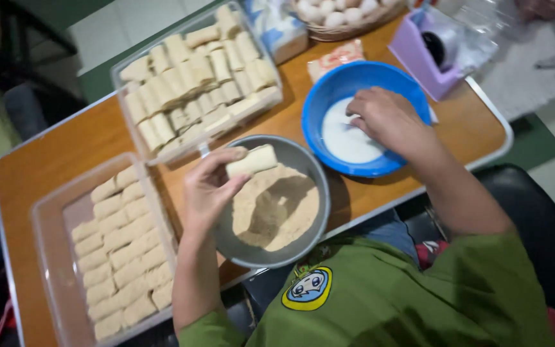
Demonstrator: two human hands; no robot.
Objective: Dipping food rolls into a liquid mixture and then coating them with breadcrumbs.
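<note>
My left hand [208,191] holds a pale rolled pastry [252,160] by one end over a grey metal bowl [298,252] of tan breadcrumbs [277,209]. My right hand [388,117] reaches into a blue bowl [329,90], fingertips dipped in the white liquid [347,142] inside; I cannot see anything in its fingers. A clear tray [52,218] of crumb-coated rolls [123,250] sits to the left of the grey bowl. Behind it, a second clear tray [126,64] holds several plain rolls [194,83].
All of this sits on an orange-brown table [52,151] with a pale rim. At the far edge are a basket of white eggs [338,16], a lilac holder [412,54], a small packet [336,58] and clear plastic wrap [483,26]. My green shirt [393,295] fills the bottom.
</note>
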